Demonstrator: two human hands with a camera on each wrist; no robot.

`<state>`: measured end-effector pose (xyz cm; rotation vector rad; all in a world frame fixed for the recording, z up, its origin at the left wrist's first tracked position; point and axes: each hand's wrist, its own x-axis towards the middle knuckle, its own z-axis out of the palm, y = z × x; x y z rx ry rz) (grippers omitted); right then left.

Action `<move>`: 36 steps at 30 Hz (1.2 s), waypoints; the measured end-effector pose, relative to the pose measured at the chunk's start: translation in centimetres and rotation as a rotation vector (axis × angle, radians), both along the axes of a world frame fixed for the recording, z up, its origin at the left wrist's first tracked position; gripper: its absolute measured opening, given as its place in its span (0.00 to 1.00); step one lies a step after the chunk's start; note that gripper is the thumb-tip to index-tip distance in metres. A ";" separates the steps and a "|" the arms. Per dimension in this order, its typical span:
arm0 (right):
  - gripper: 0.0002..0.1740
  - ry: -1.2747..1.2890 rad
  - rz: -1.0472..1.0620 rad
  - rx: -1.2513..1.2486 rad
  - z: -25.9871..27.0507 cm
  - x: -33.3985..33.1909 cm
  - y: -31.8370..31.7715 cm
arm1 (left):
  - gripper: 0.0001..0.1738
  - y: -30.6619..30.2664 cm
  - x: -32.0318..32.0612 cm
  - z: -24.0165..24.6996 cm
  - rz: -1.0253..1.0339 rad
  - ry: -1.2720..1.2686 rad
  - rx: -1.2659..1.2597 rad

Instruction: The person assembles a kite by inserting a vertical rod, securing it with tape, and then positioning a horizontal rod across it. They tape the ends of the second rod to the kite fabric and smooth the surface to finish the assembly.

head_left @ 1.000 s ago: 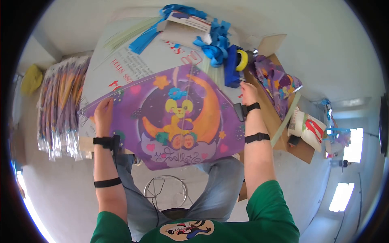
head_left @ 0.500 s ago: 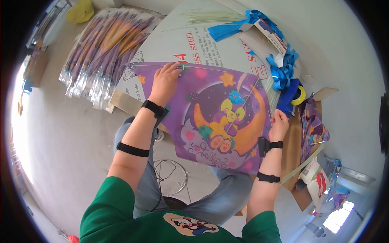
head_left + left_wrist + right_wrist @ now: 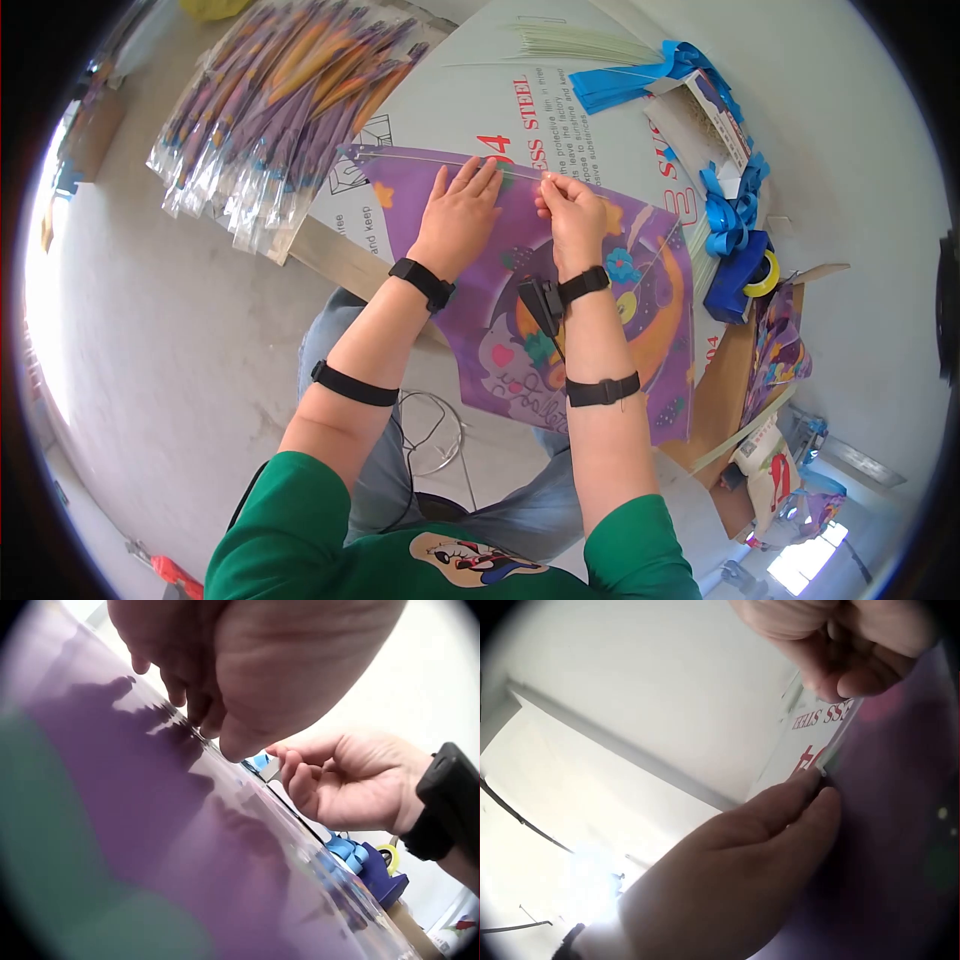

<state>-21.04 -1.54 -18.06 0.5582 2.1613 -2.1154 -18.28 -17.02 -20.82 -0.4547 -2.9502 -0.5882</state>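
A purple kite (image 3: 480, 345), printed with a yellow cartoon animal on an orange moon, lies over the table edge and lap with its lettering mirrored. Along its upper edge runs a thin pale rod (image 3: 420, 157). My left hand (image 3: 458, 222) rests on the kite near that edge, fingers extended over the rod. Just to its right, my right hand (image 3: 575, 220) pinches at the same edge with thumb and forefinger, its other fingers curled. In the right wrist view the left fingertips (image 3: 814, 787) press at the rod, below the pinching right fingers (image 3: 859, 681).
A stack of bagged folded kites (image 3: 280, 100) lies to the left. On the printed board (image 3: 480, 85) are thin pale rods (image 3: 575, 40), blue ribbon (image 3: 620, 88), an opened small box (image 3: 700, 120) and a blue tape dispenser (image 3: 735, 290). A cardboard box (image 3: 715, 430) stands at right.
The left hand has moved along the kite's upper edge, away from its left corner. My right hand has left the kite's right side and come across to the upper edge beside the left hand.
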 end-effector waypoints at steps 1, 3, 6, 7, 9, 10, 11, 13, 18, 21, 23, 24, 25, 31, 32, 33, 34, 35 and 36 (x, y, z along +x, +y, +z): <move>0.09 -0.013 0.001 0.023 -0.3 -0.4 -0.3 | 0.26 -0.1 0.0 0.0 0.003 -0.006 0.002; 0.09 -0.031 0.005 0.045 -0.9 -0.9 -0.9 | 0.26 -0.3 -0.1 -0.1 -0.006 -0.007 0.012; 0.09 -0.029 0.020 0.105 -1.4 -1.2 -1.3 | 0.26 -0.4 0.0 -0.1 -0.003 -0.006 0.013; 0.10 -0.025 0.031 0.137 -1.4 -1.2 -1.5 | 0.26 -0.4 0.0 0.0 -0.002 -0.010 0.015; 0.10 -0.024 0.044 0.171 -1.3 -1.4 -1.7 | 0.26 -0.5 -0.1 0.1 -0.005 -0.011 0.022; 0.10 -0.030 0.049 0.192 -1.3 -1.4 -1.7 | 0.26 -0.5 -0.1 0.1 -0.004 -0.014 0.024; 0.11 -0.037 0.054 0.212 -1.4 -1.5 -1.8 | 0.26 -0.5 -0.1 0.1 -0.003 -0.014 0.023; 0.12 -0.034 0.079 0.227 -1.4 -1.6 -1.8 | 0.26 -0.6 -0.1 0.0 -0.002 -0.014 0.022; 0.14 -0.019 0.110 0.260 -1.3 -1.9 -2.1 | 0.26 -0.5 -0.1 0.2 0.004 -0.024 0.027; 0.13 -0.010 0.118 0.275 -1.1 -2.0 -2.1 | 0.25 -0.5 -0.1 0.1 0.003 -0.014 0.043; 0.14 0.005 0.133 0.332 -1.2 -2.1 -2.0 | 0.25 -0.6 -0.1 0.3 0.003 -0.019 0.042; 0.14 0.004 0.133 0.332 -1.0 -2.1 -2.1 | 0.25 -0.6 -0.1 0.4 0.002 -0.023 0.039; 0.14 -0.001 0.140 0.340 -0.9 -2.2 -2.1 | 0.25 -0.6 -0.1 0.3 0.001 -0.024 0.040; 0.15 -0.016 0.153 0.357 -0.9 -2.3 -2.1 | 0.25 -0.5 -0.1 0.2 0.008 -0.020 0.050; 0.15 -0.015 0.158 0.361 -0.9 -2.3 -2.1 | 0.25 -0.5 -0.2 0.1 0.009 -0.018 0.059; 0.15 -0.015 0.158 0.360 -0.9 -2.4 -2.1 | 0.25 -0.5 -0.2 0.1 0.010 -0.017 0.067; 0.16 -0.021 0.160 0.365 -0.9 -2.5 -2.1 | 0.25 -0.5 -0.2 0.1 0.009 -0.017 0.067; 0.16 -0.026 0.163 0.370 -1.0 -2.5 -2.1 | 0.24 -0.5 -0.2 0.2 0.015 -0.023 0.070; 0.16 -0.027 0.163 0.370 -0.8 -2.5 -2.1 | 0.24 -0.5 -0.2 0.3 0.020 -0.029 0.074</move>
